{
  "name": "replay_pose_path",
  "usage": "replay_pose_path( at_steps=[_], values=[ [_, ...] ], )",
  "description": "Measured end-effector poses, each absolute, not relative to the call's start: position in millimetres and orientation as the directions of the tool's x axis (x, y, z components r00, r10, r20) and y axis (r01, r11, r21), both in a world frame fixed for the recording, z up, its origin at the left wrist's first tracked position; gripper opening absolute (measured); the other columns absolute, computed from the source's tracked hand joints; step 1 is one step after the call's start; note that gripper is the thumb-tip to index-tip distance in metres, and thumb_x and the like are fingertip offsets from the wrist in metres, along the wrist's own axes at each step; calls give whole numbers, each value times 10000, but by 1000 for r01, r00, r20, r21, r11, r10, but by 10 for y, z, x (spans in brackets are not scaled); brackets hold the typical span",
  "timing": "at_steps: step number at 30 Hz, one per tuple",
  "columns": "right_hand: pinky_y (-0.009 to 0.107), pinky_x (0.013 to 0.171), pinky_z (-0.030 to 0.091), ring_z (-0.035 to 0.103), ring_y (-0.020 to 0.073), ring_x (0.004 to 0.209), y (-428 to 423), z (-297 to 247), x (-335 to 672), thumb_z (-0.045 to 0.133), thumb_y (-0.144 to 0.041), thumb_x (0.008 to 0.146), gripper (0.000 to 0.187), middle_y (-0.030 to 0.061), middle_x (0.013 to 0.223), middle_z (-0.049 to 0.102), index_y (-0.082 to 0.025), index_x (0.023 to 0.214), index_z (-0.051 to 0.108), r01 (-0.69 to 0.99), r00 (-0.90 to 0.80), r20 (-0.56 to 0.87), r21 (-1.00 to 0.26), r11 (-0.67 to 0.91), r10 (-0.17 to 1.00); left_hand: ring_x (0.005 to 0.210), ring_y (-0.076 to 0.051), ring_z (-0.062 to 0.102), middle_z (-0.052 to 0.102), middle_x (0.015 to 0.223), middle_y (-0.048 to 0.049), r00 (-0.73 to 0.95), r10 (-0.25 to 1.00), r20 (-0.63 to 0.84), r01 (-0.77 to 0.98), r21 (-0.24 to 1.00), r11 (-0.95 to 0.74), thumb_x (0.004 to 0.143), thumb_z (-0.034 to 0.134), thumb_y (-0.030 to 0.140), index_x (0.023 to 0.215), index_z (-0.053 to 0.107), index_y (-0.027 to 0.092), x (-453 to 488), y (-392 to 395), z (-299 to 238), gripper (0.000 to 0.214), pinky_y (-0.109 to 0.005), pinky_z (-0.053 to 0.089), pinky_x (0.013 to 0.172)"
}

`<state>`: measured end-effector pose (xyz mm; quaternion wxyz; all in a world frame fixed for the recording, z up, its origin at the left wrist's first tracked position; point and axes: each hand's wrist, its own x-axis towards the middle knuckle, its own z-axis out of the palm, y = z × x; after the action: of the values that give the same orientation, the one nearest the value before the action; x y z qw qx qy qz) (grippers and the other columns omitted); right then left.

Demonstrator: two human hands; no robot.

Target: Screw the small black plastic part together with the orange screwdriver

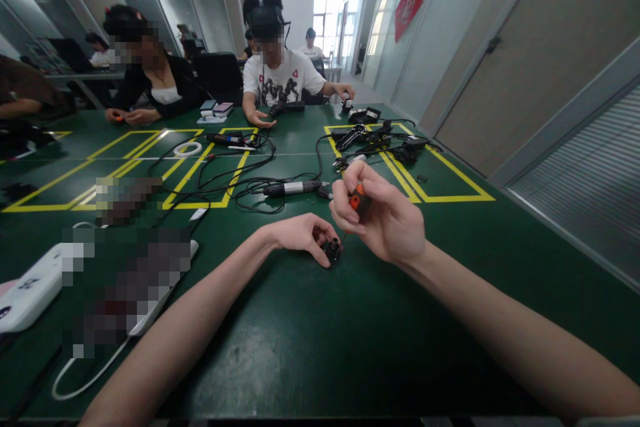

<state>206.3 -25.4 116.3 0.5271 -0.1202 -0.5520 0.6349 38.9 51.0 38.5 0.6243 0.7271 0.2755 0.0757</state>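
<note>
My left hand (305, 233) rests on the green table, its thumb and fingers closed around a small black part (333, 250). A short round tube stands up from that part, which sits on the tabletop. Above and to the right, my right hand (383, 210) grips the orange-and-black handle of a screwdriver (357, 201). Its thin shaft slants down toward the black part; I cannot tell whether the tip touches it. Just beyond both hands lies a silver-and-black electric screwdriver (293, 188) with a cable.
Black cables (255, 170) tangle across the middle of the green table (300, 347). Farther back are a white ring (187, 149) and a pile of black parts (373, 140) inside yellow tape. White power strips (37, 287) lie at left. Two people sit across the table.
</note>
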Motion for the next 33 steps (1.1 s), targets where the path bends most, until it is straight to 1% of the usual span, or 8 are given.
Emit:
replay_pose_path(
  at_steps=[5,9,13,18,23,26,30,33],
  values=[
    [231,456,242,319,81,486,-255,1179,2043,611,-423,993,380,-46,616,440,-186,703,546,-533,-413,419,-831,159,809,662,-109,502,668,735,33,845,481,-233,311,947,-87,527,969,273,929,792,153,385,520,378,456,-246,381,626],
    [216,454,236,262,81,459,-266,1161,2046,620,-413,964,256,-79,569,425,-210,822,554,-586,-404,430,-800,133,808,690,-114,535,683,770,33,853,472,-224,299,950,-88,526,979,265,949,779,162,389,518,380,479,-244,409,649],
    [216,446,266,316,85,429,-253,1163,2062,618,-315,932,173,-77,554,488,-222,819,524,-575,-409,437,-805,145,801,703,-116,550,687,782,32,862,456,-222,280,958,-64,517,995,270,929,753,163,395,510,383,490,-251,440,684],
    [222,449,272,338,81,449,-241,1175,2063,613,-364,954,328,-59,543,446,-193,685,535,-545,-414,424,-824,154,805,701,-114,557,671,753,43,863,450,-229,280,959,-49,543,990,270,941,748,168,391,503,384,477,-253,450,695],
    [215,437,233,243,80,424,-266,1145,2069,606,-417,940,242,-92,518,411,-213,820,552,-559,-435,416,-820,123,799,721,-116,561,694,804,33,857,467,-218,281,957,-69,510,1015,305,954,748,169,388,501,369,536,-249,451,692],
    [220,429,256,280,90,409,-264,1140,2076,627,-378,913,188,-87,530,479,-235,856,518,-561,-425,419,-818,129,802,728,-121,568,691,798,36,856,466,-222,276,960,-49,503,1018,303,943,744,174,392,502,365,535,-258,461,709],
    [235,437,283,373,92,448,-258,1170,2063,631,-409,946,293,-40,607,519,-202,752,555,-526,-412,408,-837,153,815,726,-127,574,666,752,47,867,435,-243,284,958,-31,509,1016,298,925,736,173,395,502,382,517,-273,475,731],
    [230,447,265,319,89,467,-267,1178,2049,609,-427,973,355,-51,574,437,-192,710,570,-526,-412,398,-838,142,820,726,-129,578,661,752,49,864,433,-256,298,954,-32,505,1019,297,932,730,169,393,498,394,531,-277,478,738]
  ],
)
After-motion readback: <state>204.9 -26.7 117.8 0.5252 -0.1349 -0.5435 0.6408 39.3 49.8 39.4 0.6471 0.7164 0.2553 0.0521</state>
